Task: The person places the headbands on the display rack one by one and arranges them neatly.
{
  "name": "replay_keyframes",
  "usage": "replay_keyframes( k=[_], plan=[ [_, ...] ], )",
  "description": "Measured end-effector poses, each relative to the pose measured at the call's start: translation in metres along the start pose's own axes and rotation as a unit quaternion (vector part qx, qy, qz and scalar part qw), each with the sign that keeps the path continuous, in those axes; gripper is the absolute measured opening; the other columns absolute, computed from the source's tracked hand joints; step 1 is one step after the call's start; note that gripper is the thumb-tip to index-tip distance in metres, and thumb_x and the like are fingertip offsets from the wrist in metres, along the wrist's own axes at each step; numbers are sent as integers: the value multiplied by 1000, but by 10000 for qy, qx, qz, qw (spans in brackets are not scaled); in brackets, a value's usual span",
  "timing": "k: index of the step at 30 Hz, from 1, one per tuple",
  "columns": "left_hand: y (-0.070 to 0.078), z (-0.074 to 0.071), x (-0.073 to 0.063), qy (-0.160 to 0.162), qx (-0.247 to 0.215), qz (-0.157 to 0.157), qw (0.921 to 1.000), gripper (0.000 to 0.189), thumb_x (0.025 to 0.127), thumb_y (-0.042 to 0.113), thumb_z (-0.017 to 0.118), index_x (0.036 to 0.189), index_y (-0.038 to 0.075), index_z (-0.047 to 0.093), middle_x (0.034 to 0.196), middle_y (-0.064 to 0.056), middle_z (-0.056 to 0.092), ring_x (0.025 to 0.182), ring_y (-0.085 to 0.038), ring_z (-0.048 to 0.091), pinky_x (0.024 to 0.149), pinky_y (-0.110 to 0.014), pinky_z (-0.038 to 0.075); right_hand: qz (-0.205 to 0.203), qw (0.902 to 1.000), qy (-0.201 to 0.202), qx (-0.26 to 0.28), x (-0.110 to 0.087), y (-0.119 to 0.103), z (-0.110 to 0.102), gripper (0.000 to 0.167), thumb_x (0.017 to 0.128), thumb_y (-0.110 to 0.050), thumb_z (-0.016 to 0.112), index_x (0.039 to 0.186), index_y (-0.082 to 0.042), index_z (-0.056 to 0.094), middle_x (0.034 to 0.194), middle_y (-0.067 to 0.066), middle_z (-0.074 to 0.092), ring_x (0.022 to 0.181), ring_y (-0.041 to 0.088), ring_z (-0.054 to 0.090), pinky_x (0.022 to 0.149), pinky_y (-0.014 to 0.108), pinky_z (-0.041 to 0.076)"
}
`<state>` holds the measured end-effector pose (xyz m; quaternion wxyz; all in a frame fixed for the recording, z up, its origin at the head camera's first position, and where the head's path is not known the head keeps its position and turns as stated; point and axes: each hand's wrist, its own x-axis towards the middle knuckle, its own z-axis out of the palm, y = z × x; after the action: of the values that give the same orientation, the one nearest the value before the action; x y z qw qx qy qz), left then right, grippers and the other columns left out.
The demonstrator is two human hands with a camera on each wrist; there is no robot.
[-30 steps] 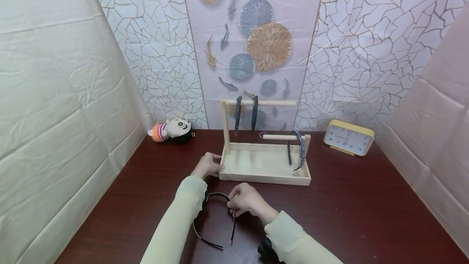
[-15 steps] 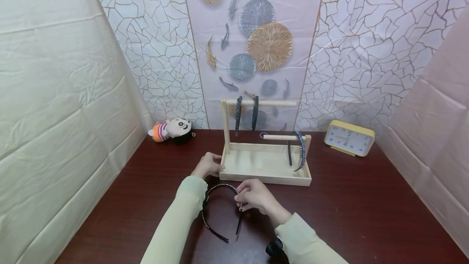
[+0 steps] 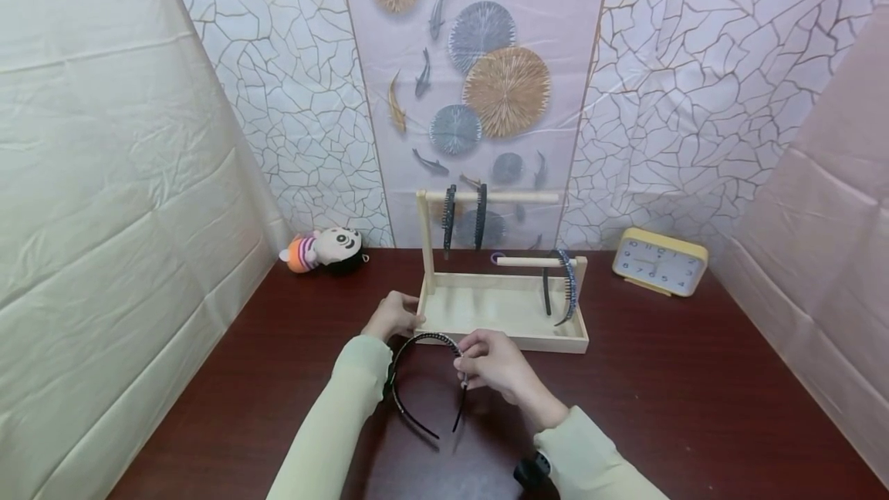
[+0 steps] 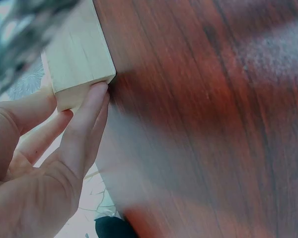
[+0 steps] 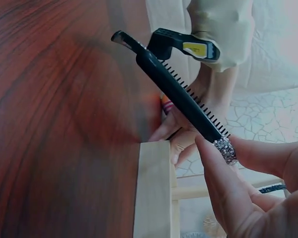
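Observation:
My right hand (image 3: 501, 365) pinches one arm of a black toothed headband (image 5: 176, 94) between thumb and fingers, at a sparkly, rhinestone-like stretch. The band is raised off the table, its arch toward the wooden rack and its two ends toward me. At the left end of the pale headband rack (image 3: 542, 342), my left hand (image 3: 392, 316) grips the tray, with fingertips against the end wall (image 4: 82, 94). Two dark headbands, one left (image 3: 449, 214) and one right (image 3: 481, 214), hang on the upper bar. A blue sparkly headband (image 3: 571, 292) hangs on the lower bar.
A small purple ring (image 3: 496, 258) shows at the lower bar's free end. A plush doll (image 3: 325, 248) lies at the back left of the dark red table (image 3: 667, 400). The yellow alarm clock (image 3: 660, 261) stands at the back right. Cloth walls enclose three sides.
My right hand has carried the headband forward and to the right, up to the tray's front edge, and raised it. The left hand has stayed on the rack.

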<state>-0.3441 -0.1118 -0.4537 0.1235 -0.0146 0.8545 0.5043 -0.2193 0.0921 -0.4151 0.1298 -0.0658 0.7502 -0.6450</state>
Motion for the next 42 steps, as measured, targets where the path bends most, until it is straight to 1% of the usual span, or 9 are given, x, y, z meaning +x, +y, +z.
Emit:
replay_keyframes(
  k=[5,8,14,16,19,22,26,29,42],
  plan=[
    [-1,0,1,89,294,52,9995,46,89,4,70,133,-2,58,101,-19,72,78,-18,68,66,-32,61,-162,9996,32,215,1,-3,-7,21,88,7,65,107,12,56,83,14,67,65,19,65,62,38,62],
    [-1,1,3,190,515,93,9984,44,88,4,71,130,-1,61,101,-19,72,80,-20,68,64,-29,59,-180,9990,97,408,2,-5,-10,23,88,8,65,109,12,56,82,10,65,65,16,64,61,34,61],
    [-2,0,3,206,401,89,9989,46,85,1,73,130,-2,61,100,-21,72,70,-21,70,60,-31,61,-172,9968,408,671,3,-8,-14,28,88,8,65,114,12,54,85,10,63,69,17,66,64,33,61],
    [-2,0,4,219,452,85,9987,46,85,3,73,130,-1,62,102,-20,71,72,-21,70,60,-31,61,-189,9952,585,757,3,-9,-14,29,87,8,66,115,12,55,86,11,63,71,17,66,64,32,61],
    [-3,0,4,252,608,113,9978,44,86,5,73,128,-1,63,107,-19,71,85,-21,68,64,-30,60,-200,9923,851,878,4,-10,-13,29,86,9,67,114,10,57,88,11,63,72,18,67,64,32,61],
    [-2,1,4,272,552,70,9981,44,85,3,73,128,-1,63,109,-18,70,88,-21,67,65,-31,61,-256,9894,1076,938,5,-10,-15,29,86,9,68,113,9,59,90,11,61,72,18,68,65,33,62],
    [0,3,3,177,75,-77,9998,49,84,-6,70,131,-2,60,105,-21,70,77,-23,69,63,-36,63,-361,9861,1283,989,7,-7,-18,29,85,9,68,112,9,59,90,10,61,68,16,67,65,34,62],
    [1,3,3,135,-84,-116,9998,51,83,-11,65,133,-3,58,102,-22,70,75,-22,69,64,-37,63,-436,9835,1412,1041,9,-5,-21,29,85,9,69,112,9,59,89,10,61,68,15,68,65,33,63],
    [3,2,-3,11,-31,-108,9999,48,89,-2,68,135,-4,55,104,-25,69,87,-29,71,68,-38,63,-659,9737,1992,890,12,-4,-31,29,84,9,69,111,8,59,85,11,65,67,12,67,62,30,62]
  ],
)
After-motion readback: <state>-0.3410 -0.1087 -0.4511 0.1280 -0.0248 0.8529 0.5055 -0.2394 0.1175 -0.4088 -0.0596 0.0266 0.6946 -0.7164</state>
